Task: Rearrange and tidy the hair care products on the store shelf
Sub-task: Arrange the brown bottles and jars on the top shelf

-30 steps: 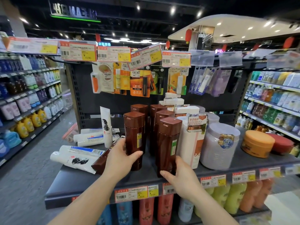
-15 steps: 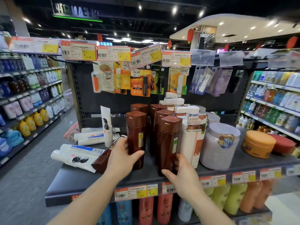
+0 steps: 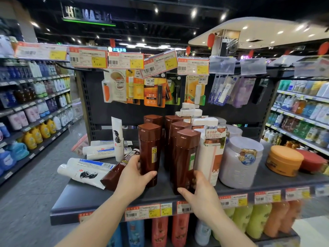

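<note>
Several tall brown bottles stand upright in the middle of the dark shelf (image 3: 85, 196). My left hand (image 3: 132, 177) grips the lower part of the front-left brown bottle (image 3: 149, 150). My right hand (image 3: 199, 192) wraps the base of the front-right brown bottle (image 3: 185, 157). Another brown bottle (image 3: 114, 177) lies on its side just left of my left hand. White tubes (image 3: 83, 171) lie loose further left, and one white tube (image 3: 117, 139) stands upright behind them.
A white pump bottle (image 3: 211, 154) touches the right-hand brown bottle. Right of it stand a pale lilac tub (image 3: 238, 163), an orange jar (image 3: 283, 160) and a red jar (image 3: 310, 160). Carded items hang above. Coloured bottles fill the lower shelf, and aisles run on both sides.
My right hand has closed further around the base of the front-right bottle. The left-hand bottle has shifted slightly right, toward the group.
</note>
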